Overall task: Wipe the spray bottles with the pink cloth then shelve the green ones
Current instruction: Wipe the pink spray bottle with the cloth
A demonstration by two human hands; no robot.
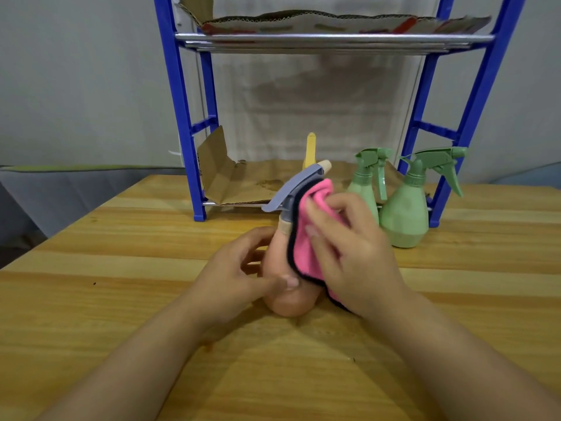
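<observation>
A peach spray bottle (pixel 288 302) with a grey trigger head stands on the wooden table (pixel 121 299) in front of me. My left hand (pixel 239 268) grips its body from the left. Against the bottle's right side and neck, my right hand (pixel 349 253) presses the pink cloth (pixel 303 238). Two green spray bottles stand to the right, one (pixel 406 214) on the table in front of the rack's right leg, the other (pixel 364 183) just behind it at the rack's lowest shelf.
A blue rack (pixel 182 117) with metal bars stands at the back of the table, cardboard (pixel 224 177) lining its lower shelf and its upper shelf. A yellow object (pixel 311 147) pokes up behind the peach bottle's head.
</observation>
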